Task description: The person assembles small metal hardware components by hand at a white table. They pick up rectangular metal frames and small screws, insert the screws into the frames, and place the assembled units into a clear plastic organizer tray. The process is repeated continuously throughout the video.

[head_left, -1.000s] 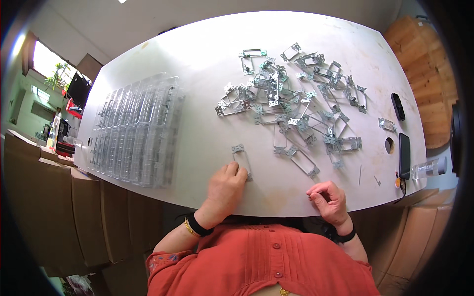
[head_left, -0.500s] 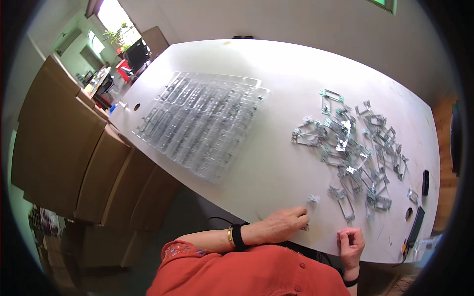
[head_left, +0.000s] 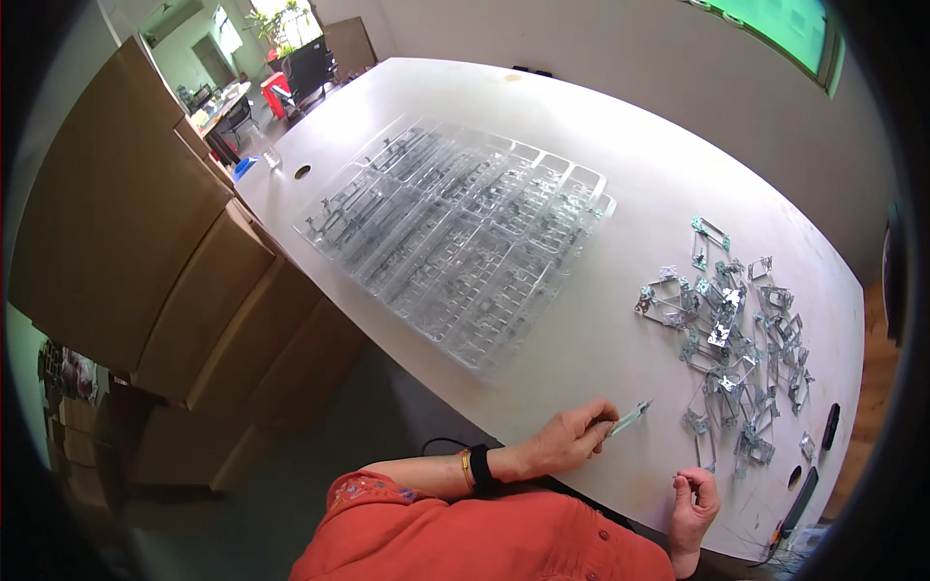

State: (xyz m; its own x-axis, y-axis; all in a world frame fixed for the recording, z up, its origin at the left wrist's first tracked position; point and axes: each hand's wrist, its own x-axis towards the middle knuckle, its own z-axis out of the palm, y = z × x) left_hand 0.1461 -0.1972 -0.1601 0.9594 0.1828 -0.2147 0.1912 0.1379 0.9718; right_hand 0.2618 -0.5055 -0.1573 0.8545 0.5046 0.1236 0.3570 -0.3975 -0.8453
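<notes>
Between the thumb and fingers of my left hand (head_left: 570,441) is a small metal bracket frame (head_left: 632,417), held tilted just above the near edge of the white table. My right hand (head_left: 695,505) is a little to its right, at the table edge, with its fingers curled and the thumb against them. Whether anything small is pinched there cannot be made out. Beyond the right hand lies a loose, tangled heap of similar silvery bracket frames (head_left: 725,334), some with a greenish sheen.
Clear plastic compartment trays (head_left: 608,206) filled with metal parts cover the table's left half. Cardboard boxes (head_left: 126,203) stand against the left side. At the right edge lie a black oblong object (head_left: 831,426), a dark long-handled tool (head_left: 800,504) and a cable hole (head_left: 795,477).
The view has swung, shifting the table and trays in the picture. My left hand has turned the bracket so that it points to the right, seen edge-on. My right hand stays curled.
</notes>
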